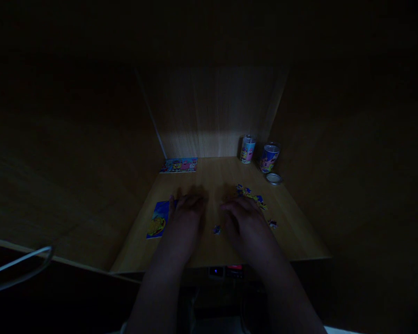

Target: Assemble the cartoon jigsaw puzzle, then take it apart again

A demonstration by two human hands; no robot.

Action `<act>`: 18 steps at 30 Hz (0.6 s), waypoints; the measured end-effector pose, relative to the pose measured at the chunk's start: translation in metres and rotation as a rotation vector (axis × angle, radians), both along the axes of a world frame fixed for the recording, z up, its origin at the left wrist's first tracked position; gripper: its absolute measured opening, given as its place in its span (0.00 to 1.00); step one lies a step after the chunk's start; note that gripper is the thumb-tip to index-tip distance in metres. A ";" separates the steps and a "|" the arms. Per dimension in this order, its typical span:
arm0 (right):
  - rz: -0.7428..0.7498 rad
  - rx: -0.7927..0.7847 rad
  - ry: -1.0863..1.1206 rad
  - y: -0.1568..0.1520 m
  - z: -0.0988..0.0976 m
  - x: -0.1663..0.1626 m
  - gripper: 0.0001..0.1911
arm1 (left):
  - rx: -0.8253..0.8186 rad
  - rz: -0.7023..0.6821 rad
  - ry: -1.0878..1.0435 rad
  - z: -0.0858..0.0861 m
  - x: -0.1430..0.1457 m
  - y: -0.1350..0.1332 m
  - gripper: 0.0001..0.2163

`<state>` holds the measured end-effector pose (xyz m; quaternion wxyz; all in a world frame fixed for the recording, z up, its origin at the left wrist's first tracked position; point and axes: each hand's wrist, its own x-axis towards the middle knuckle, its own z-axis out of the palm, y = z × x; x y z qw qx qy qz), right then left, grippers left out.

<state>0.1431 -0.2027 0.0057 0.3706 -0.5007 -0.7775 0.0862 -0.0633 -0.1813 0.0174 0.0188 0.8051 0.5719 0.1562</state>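
The scene is very dark. My left hand [185,218] lies palm down over the right part of a blue picture sheet [156,225] with a yellow figure on it. Its outer finger sticks out apart from the others, and I see nothing held. Across from it, my right hand [244,220] is bent with the thumb apart from the fingers. Nothing shows in its grasp, though its underside is hidden. Just beyond it lie several small jigsaw puzzle pieces [261,204], partly covered by the hand. One loose puzzle piece [216,229] sits between the hands, another piece [272,223] to the right.
Two cartoon-printed cans, one light blue [247,152] and one dark blue [269,160], stand at the back right. A round lid [273,178] lies before them. At the back left is a cartoon picture strip [179,165]. Wooden panels enclose the wooden surface [209,250].
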 end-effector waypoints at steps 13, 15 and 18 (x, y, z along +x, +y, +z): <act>0.128 -0.065 -0.066 -0.001 0.004 -0.001 0.09 | 0.077 -0.130 -0.221 -0.009 -0.004 0.004 0.20; 0.077 -0.063 -0.074 0.000 0.003 -0.001 0.08 | 0.080 -0.172 -0.224 -0.008 -0.004 0.004 0.23; 0.010 -0.051 -0.102 0.002 0.000 -0.001 0.06 | 0.095 -0.217 -0.185 -0.005 -0.003 0.003 0.23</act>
